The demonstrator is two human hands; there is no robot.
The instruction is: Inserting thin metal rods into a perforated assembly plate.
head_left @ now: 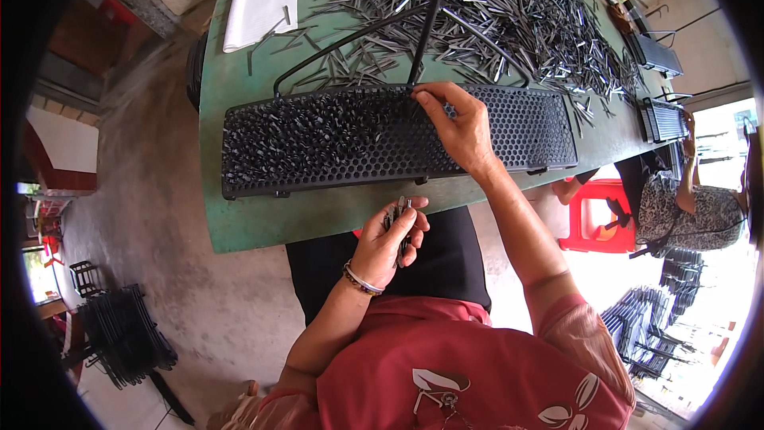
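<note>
A long black perforated panel [517, 123] lies along the near edge of the green table, with a bent rod frame [296, 65] behind it. Small dark strips [278, 139] crowd the holes of its left half; round holes show on the right part. My right hand [461, 127] is over the panel's far rim near the middle, thumb and forefinger pinched together. What they hold, if anything, is too small to make out. Below the near table edge, my left hand [382, 247] is closed around a bunch of dark strips [403, 227], their ends sticking up past the fingers.
A big loose heap of dark strips [509, 16] covers the far part of the green table [247, 227]. A white pad of paper [259, 16] lies at the far left. To the right, another person [688, 211] works by a similar panel [664, 119], near a red stool [597, 215].
</note>
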